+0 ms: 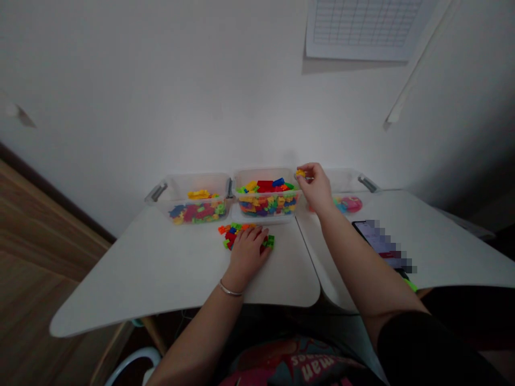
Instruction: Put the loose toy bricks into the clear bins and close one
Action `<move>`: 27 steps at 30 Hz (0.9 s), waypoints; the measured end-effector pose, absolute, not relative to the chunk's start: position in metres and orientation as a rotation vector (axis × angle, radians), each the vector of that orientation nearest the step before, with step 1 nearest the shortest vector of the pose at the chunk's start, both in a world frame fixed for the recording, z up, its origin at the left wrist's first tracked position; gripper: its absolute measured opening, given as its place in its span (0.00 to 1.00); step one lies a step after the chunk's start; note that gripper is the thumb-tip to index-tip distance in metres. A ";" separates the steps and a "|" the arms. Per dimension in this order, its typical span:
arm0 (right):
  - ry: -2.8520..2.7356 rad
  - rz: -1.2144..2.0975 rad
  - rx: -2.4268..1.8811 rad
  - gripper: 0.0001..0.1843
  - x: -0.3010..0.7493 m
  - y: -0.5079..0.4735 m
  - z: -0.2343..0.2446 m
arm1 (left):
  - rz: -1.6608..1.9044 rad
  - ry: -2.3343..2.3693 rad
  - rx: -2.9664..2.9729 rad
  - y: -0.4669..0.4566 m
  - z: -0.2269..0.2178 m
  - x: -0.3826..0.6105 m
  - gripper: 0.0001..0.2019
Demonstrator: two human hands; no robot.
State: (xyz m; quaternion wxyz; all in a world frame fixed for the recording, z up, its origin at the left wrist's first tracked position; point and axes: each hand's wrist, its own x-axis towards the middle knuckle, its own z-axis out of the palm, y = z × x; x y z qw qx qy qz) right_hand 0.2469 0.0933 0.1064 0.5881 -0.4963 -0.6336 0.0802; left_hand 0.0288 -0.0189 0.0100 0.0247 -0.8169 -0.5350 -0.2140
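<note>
My left hand (250,245) lies with its fingers stretched over a small pile of colourful plastic building blocks (230,235) on the white table, hiding part of the pile. A green block (271,241) shows just right of its fingertips. My right hand (316,185) is raised at the right rim of the middle clear bin (265,219). Its thumb and fingers pinch a small yellow building block (300,173). Loose blocks (267,201) of many colours fill the middle bin, with red and blue pieces on top.
The left clear bin (161,206) holds more coloured pieces. Behind my right forearm stands a third clear bin (341,179) with a few pink and blue items. A phone (378,244) lies on the right table. A gridded paper sheet (362,27) hangs on the wall. A seam divides the tables (161,268).
</note>
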 end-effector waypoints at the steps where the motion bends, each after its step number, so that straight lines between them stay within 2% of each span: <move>1: -1.494 0.194 -1.170 0.11 0.246 0.101 0.109 | -0.691 -1.672 -2.467 -0.020 0.011 0.029 0.20; 4: -1.573 0.203 -1.260 0.10 0.241 0.120 0.110 | -0.762 -1.743 -2.248 -0.022 0.013 0.030 0.17; 13: -1.818 0.098 -1.567 0.12 0.236 0.141 0.103 | -0.703 -1.920 -2.094 -0.022 0.002 0.030 0.22; 19: -1.703 -0.012 -1.250 0.16 0.231 0.111 0.099 | -0.651 -1.998 -2.162 -0.021 0.003 0.030 0.23; 22: -1.612 -0.101 -1.133 0.13 0.224 0.074 0.081 | -0.662 -1.980 -2.193 -0.021 0.005 0.029 0.23; 27: -1.929 0.185 -1.066 0.10 0.209 0.021 0.029 | -0.751 -1.999 -2.072 -0.021 0.010 0.024 0.23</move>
